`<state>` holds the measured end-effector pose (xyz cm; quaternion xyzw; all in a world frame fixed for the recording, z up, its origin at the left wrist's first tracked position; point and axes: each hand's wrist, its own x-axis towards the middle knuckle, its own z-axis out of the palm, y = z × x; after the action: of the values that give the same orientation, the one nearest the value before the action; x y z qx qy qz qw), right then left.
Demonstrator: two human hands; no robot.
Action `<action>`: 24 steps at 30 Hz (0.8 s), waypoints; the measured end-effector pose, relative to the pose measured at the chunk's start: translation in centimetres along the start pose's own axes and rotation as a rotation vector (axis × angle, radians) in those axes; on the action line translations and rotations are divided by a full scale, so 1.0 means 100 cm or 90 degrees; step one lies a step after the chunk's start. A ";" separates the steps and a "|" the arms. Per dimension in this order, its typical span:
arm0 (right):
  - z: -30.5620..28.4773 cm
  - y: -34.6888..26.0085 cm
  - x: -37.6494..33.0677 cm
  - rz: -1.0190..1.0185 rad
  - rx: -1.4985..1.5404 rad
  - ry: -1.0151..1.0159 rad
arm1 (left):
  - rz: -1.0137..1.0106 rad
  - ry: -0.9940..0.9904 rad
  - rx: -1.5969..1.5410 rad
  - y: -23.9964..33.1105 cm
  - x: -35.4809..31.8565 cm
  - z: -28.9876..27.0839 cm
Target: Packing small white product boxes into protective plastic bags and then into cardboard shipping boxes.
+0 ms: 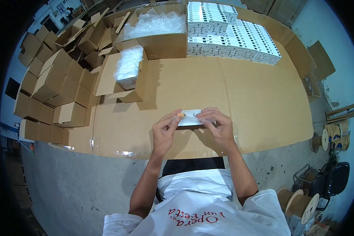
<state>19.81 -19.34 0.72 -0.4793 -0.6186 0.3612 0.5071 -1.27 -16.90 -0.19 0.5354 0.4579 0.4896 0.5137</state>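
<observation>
You have both hands together over the near part of the cardboard-covered tabletop [192, 86], with a small white item [190, 119] between your fingers. Your left hand [165, 130] has thumb and fingertips drawn together on a small orange piece [181, 115], at the white item's left end. Your right hand [220, 126] is curled over the item's right end; you cover the contact there, so I can't tell how tightly those fingers close. Beyond your fingers and to the left is an open carton [106, 76] of bubble-wrapped packs [129, 65]; farther off stands a larger carton [165, 46] filled with clear wrap [157, 23]. Beyond your fingers to the right, patterned white boxes [240, 45] sit in stacked rows. Well left of your fingers, brown boxes [61, 86] are piled up.
</observation>
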 end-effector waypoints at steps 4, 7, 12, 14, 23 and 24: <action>0.016 0.008 0.020 0.066 0.164 0.088 | -0.071 0.005 -0.103 -0.004 0.021 0.001; 0.015 0.013 0.039 0.012 0.191 0.141 | -0.146 -0.005 -0.191 0.004 0.040 0.003; 0.001 0.017 0.051 -0.129 -0.045 -0.022 | -0.234 -0.019 -0.250 0.005 0.053 -0.003; 0.003 0.005 0.052 -0.120 -0.042 -0.024 | -0.238 -0.035 -0.267 0.002 0.056 -0.007; -0.010 0.007 0.056 -0.061 -0.145 -0.069 | -0.052 -0.131 -0.180 -0.010 0.049 -0.008; -0.010 0.006 0.056 -0.061 -0.171 -0.071 | -0.016 -0.184 -0.095 -0.018 0.049 -0.013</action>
<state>20.74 -13.88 1.98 -0.4920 -0.7106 0.2771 0.4198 -2.01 -11.76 -1.72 0.5550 0.3480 0.4337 0.6187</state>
